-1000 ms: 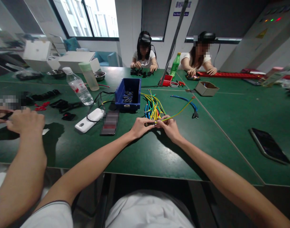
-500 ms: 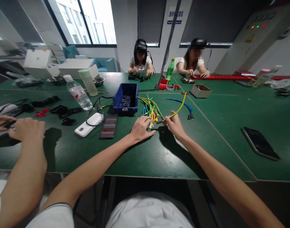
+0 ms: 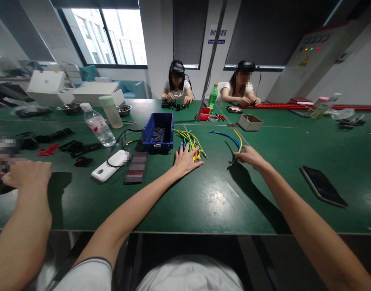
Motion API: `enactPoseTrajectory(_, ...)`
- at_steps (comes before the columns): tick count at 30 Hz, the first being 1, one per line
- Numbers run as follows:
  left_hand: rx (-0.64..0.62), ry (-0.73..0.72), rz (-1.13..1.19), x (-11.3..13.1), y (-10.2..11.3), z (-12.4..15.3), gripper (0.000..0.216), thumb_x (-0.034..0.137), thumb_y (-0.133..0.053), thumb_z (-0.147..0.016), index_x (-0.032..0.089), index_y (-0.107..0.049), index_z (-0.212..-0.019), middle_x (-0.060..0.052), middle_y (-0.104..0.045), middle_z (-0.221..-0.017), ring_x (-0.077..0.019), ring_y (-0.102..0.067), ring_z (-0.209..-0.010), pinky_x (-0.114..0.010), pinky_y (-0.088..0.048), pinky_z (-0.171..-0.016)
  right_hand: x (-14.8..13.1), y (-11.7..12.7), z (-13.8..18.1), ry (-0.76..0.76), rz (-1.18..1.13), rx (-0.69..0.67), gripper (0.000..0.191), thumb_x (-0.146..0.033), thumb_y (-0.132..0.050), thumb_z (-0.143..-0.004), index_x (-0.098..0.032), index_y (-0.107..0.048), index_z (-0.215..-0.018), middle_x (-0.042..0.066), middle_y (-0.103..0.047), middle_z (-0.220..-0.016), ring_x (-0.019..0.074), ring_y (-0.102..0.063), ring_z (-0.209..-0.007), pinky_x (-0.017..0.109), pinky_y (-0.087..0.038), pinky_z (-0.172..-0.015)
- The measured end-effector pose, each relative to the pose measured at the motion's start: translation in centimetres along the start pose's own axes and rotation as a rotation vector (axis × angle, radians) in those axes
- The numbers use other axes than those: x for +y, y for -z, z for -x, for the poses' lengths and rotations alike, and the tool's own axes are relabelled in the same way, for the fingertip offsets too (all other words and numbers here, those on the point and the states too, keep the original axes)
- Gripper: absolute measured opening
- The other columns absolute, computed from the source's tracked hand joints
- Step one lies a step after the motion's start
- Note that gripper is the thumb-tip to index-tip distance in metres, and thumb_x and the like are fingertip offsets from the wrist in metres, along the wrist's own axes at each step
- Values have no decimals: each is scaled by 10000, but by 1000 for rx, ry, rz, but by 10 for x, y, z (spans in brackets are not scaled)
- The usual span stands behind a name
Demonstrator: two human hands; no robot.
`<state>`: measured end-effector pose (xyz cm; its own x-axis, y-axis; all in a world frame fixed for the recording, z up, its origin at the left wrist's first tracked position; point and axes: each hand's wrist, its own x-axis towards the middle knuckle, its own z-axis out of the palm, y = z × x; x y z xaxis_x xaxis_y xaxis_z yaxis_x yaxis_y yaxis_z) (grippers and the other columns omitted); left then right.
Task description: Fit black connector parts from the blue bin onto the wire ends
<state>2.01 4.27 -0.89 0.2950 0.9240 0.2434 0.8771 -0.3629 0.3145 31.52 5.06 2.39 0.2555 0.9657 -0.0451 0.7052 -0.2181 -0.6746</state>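
Observation:
My left hand (image 3: 184, 160) lies with fingers spread over the near end of a bundle of yellow, green, blue and red wires (image 3: 200, 146). Metal lugs show at some of the wire ends. To the right, my right hand (image 3: 251, 157) pinches a yellow wire (image 3: 240, 140) near its lower end. That wire curves upward beside a few blue wires (image 3: 226, 135) on the green table (image 3: 185, 202); my fingers hide the blue wires' near ends. Behind my left hand stands a blue bin (image 3: 157, 147) holding small dark grey pieces.
Left of my hand lie a dark phone (image 3: 136, 167) and a white power bank (image 3: 109, 166) with a black cable. A plastic bottle (image 3: 98, 125) stands behind them. Another phone (image 3: 323, 186) rests at right. A co-worker's arm (image 3: 27, 202) reaches in at left; two people sit opposite.
My right hand has moved right with the yellow wire, away from the bundle to the blue wires. My left hand has spread its fingers over the bundle. The view has shifted slightly.

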Motion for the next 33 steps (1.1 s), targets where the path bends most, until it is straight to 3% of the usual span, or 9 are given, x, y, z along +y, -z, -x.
enactPoseTrajectory(7,36,0,-5,7,-15,-27,606,670,-504,-782,359,-503,-1302,-68,-323,-1467,-373,-257,-1352,-552,-298,-1050,18,13,-24,-67,353,-95,269,-277,-610,-787,-103,-626,-991,95,-663,-686,202,-661,-646,267,-503,-572)
enactPoseTrajectory(12,69,-16,-10,-1,-20,-34,602,671,-480,-798,320,-505,-1285,-105,-400,-1393,-339,-367,-1282,-496,-369,-1001,2,0,-18,6,739,176,364,-392,-519,-842,-93,-653,-1000,230,-664,-941,346,-645,-926,399,-494,-734)
enactPoseTrajectory(16,109,-21,-11,-4,-20,-33,616,654,-496,-802,298,-471,-1305,-121,-449,-1335,-315,-447,-1207,-457,-403,-964,-35,-28,-21,211,741,314,417,-396,-442,-897,-93,-611,-1129,233,-624,-1066,321,-595,-1042,394,-457,-851)
enactPoseTrajectory(19,120,-19,-16,-3,-19,-30,599,619,-518,-811,277,-470,-1301,-129,-456,-1324,-314,-477,-1173,-448,-419,-942,-66,-52,-38,311,691,193,428,-360,-474,-888,-103,-560,-1220,224,-599,-1149,304,-568,-1099,385,-425,-919)
enactPoseTrajectory(23,115,6,-17,-3,-15,-25,627,605,-544,-802,243,-467,-1309,-141,-418,-1376,-328,-464,-1199,-457,-418,-955,-95,-80,-63,183,639,21,421,-359,-527,-850,-84,-606,-1159,251,-592,-1168,331,-554,-1136,405,-430,-917)
enactPoseTrajectory(28,151,3,-5,-8,-3,-19,666,645,-545,-779,204,-495,-1275,-151,-431,-1372,-324,-481,-1188,-440,-421,-955,-112,-105,-76,122,586,-19,365,-249,-563,-785,-60,-647,-1086,281,-604,-1135,347,-594,-1080,400,-457,-864)
enactPoseTrajectory(33,310,-87,5,-13,27,-22,431,502,-384,-923,157,-588,-1082,-134,-594,-1141,-256,-557,-1049,-372,-431,-905,-125,-118,-75,129,482,-73,302,-252,-543,-782,-48,-671,-964,248,-663,-984,310,-633,-988,303,-465,-768)
